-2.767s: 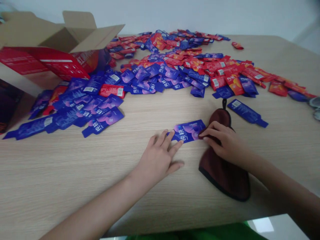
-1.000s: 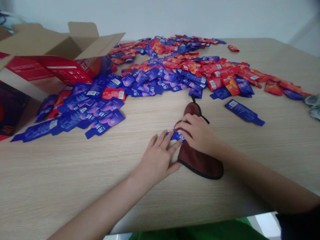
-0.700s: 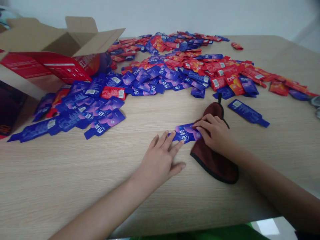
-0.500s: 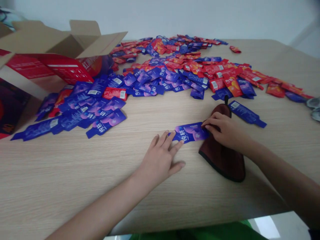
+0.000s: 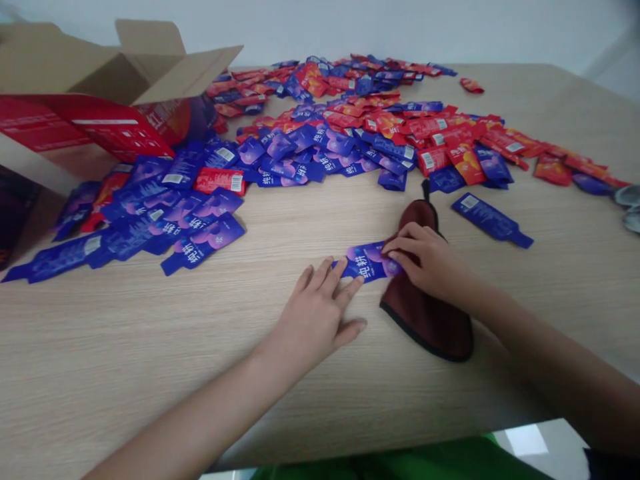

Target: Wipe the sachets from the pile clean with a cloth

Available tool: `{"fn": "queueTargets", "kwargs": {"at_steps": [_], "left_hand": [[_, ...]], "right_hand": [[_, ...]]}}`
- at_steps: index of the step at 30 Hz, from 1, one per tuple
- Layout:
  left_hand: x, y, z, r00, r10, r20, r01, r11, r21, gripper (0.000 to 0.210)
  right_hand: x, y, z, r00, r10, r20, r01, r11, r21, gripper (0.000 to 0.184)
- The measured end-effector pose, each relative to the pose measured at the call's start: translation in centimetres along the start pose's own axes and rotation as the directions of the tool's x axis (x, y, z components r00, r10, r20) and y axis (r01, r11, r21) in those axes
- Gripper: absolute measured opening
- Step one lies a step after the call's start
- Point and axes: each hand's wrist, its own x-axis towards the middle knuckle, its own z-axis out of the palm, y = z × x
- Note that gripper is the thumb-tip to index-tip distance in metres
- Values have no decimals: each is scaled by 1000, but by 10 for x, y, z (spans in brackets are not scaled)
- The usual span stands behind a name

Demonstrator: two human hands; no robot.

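My left hand (image 5: 320, 303) lies with its fingers spread. Its fingertips press on the neck end of a blue-purple sachet (image 5: 367, 261) that is flat on the table. Pinched in my right hand (image 5: 425, 257) is a dark brown cloth (image 5: 434, 320) with black edging and a small black loop at its far end. The cloth covers the right end of the sachet, so that end is hidden. To the right of the cloth another blue sachet (image 5: 493, 219) lies barcode side up, apart from the pile.
Many blue and red sachets (image 5: 340, 140) lie heaped across the back of the table (image 5: 200, 360). A group of blue sachets (image 5: 150, 213) spreads at the left, before an open red cardboard box (image 5: 125, 130). Grey objects (image 5: 627, 203) stand at the right edge.
My right hand has slid the cloth leftward, covering more of the sachet's right end. My left fingers stay on its neck. The view has shifted slightly.
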Motion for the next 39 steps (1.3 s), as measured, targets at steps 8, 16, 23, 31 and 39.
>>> {"fn": "queueTargets", "kwargs": {"at_steps": [8,16,23,31,39], "left_hand": [[-1,0,2,1000,2,-10,-2,1000,18,64],[-1,0,0,1000,-5,2,5,1000,9,63],[-1,-2,1,1000,11,-2,-11,1000,-9,64],[-1,-1,1,1000,3,-5,-4,1000,-14,65],[-1,1,-2,1000,-17,17,17,1000,-12,65]], "right_hand": [[-8,17,-25,986,59,-158,-61,998,-8,18],[4,-21,-42,961,86,-264,-61,993,104,17],[-2,-7,-61,935,131,-329,-111,991,79,11],[10,-52,5,982,-186,31,188,979,-80,22],[-11,1,-10,1000,-12,27,11,999,37,20]]}}
